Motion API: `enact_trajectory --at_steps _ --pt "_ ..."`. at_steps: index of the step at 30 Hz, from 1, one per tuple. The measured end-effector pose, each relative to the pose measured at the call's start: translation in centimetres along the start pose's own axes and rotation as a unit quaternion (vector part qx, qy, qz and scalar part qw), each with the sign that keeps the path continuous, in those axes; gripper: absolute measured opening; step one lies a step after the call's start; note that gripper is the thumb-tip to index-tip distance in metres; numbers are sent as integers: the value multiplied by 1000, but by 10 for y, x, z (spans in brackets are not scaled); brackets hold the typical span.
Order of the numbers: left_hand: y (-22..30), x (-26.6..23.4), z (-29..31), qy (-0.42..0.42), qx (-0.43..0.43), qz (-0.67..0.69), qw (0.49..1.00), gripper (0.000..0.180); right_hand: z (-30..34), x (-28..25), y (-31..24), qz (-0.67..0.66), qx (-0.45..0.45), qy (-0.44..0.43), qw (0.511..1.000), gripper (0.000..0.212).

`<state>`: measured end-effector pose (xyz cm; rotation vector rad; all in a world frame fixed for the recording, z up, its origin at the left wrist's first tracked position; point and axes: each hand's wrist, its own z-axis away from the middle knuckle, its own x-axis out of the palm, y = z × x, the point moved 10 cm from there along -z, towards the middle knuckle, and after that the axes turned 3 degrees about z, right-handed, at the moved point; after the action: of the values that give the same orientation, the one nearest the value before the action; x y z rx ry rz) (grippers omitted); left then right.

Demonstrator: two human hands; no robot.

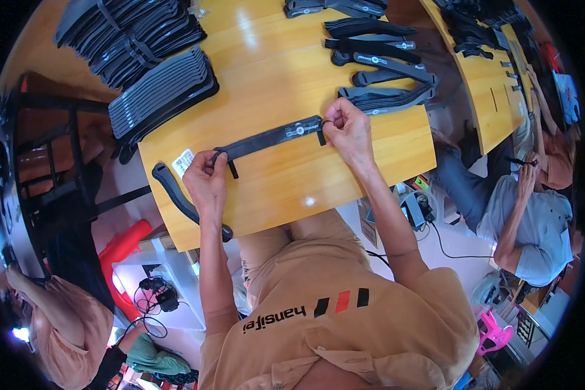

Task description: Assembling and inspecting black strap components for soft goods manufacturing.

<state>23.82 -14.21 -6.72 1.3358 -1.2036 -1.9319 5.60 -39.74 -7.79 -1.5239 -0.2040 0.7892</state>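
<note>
A flat black strap (pixel 261 142) with white print stretches between my hands above the yellow wooden table, its right end slightly farther from me. My left hand (pixel 205 181) pinches the left end, and a short black tab hangs beside the fingers. At the other end, my right hand (pixel 348 130) closes thumb and fingers on the strap, where another short tab hangs down. Left of my left hand lies a curved black strap (pixel 170 188), partly behind my wrist, near a white label (pixel 183 160). Several folded black straps (pixel 390 99) lie just beyond my right hand.
A neat stack of dark straps (pixel 159 97) stands at the table's left, with a tied bundle (pixel 120 39) behind it. More straps (pixel 374 31) lie at the far right. People sit on both sides; another yellow table (pixel 494 117) stands to the right.
</note>
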Motion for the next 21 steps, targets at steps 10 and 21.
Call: enact_trajectory --at_steps 10,21 --pt "-4 0 0 4 -11 18 1000 15 0 2 -2 4 -4 -7 1000 11" --pt "-2 0 0 7 -14 24 1000 13 1 0 -4 5 1 -7 1000 12"
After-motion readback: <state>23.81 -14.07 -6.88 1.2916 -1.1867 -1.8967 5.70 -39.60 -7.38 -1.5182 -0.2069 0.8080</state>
